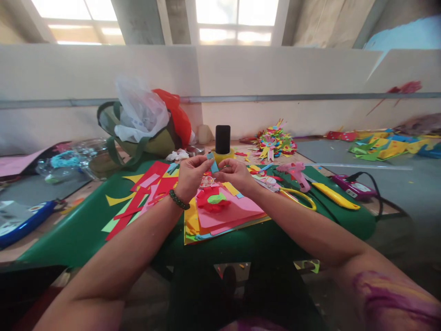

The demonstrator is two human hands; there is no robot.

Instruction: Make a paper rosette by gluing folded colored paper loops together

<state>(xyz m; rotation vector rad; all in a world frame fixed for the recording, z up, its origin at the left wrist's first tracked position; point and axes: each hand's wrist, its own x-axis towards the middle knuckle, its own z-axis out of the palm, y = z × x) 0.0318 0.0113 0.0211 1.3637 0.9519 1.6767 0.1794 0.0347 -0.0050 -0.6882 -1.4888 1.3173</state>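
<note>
Between my two hands is a small strip of blue paper [212, 163], held up over the table. My left hand [193, 175] pinches its upper left end between thumb and fingers. On the other side, the thumb and fingers of my right hand [236, 174] close on its lower right edge. Below them a red paper flower [212, 199] with a light green centre lies on a stack of pink sheets [237, 212]. Loose strips of red paper [151, 177] spread out left of my left hand. Scissors with yellow handles [299, 198] rest beside my right forearm.
A pink glue gun [295, 174], a yellow cutter [336, 196] and a purple box with a cable [354, 187] lie to the right. Behind stand a phone [223, 139], a colourful paper bundle [275, 141] and a green bag [151, 146]. A green mat [79, 220] covers the table.
</note>
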